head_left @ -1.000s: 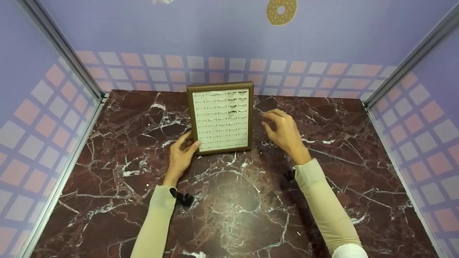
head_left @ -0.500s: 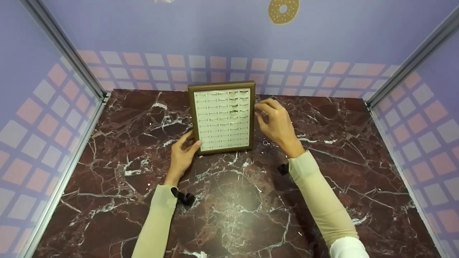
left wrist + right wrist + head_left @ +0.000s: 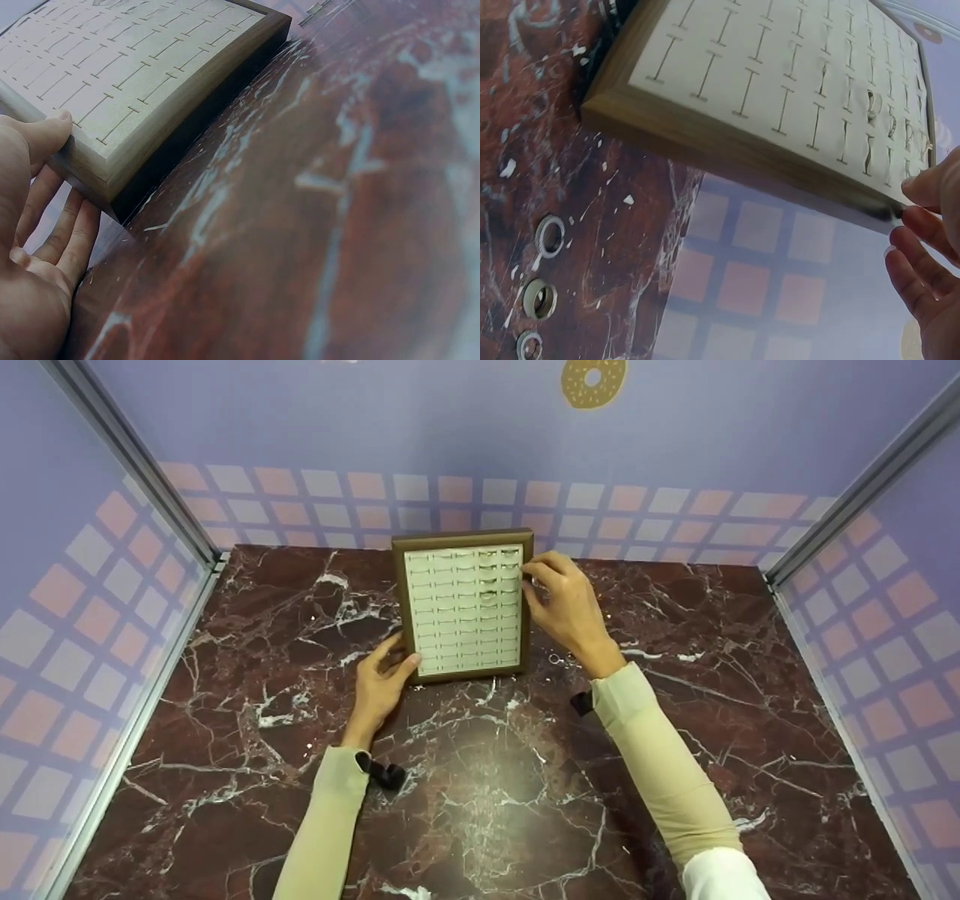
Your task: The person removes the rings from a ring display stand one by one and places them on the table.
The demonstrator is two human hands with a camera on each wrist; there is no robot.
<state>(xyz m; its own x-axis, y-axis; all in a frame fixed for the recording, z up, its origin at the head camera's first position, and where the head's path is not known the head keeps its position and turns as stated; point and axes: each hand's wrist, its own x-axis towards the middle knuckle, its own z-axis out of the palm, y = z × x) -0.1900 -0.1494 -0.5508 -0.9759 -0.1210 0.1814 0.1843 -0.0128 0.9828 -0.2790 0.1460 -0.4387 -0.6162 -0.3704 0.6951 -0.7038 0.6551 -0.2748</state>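
Over the last second the right hand (image 3: 568, 604) had travelled left and a little farther back, until its fingertips overlapped the right edge of the ring display board (image 3: 450, 641). Its thumb and fingers were bent with the tips brought close together; from where I stood I could not tell whether a ring sat between them. Across from it, the left hand (image 3: 381, 682) had kept its place, grasping the board by the lower left corner, thumb on the front and the other fingers around behind.

Between the two hands the board stood tilted up on the worktop (image 3: 465, 780), a pale slotted panel in a brown wooden frame (image 3: 463, 541). Several seated rings (image 3: 488, 595) showed in the slots of the two rightmost columns, near the top. Just beside the board, below the right hand, loose rings (image 3: 529, 301) lay on the worktop; the right wrist view took in three of them.

Farther out, both forearms wore pale sleeves (image 3: 319, 825). Dark red marble pattern with white veins covered the worktop, and behind it rose a lilac wall (image 3: 480, 435) with pink and white squares and a doughnut picture (image 3: 574, 390).
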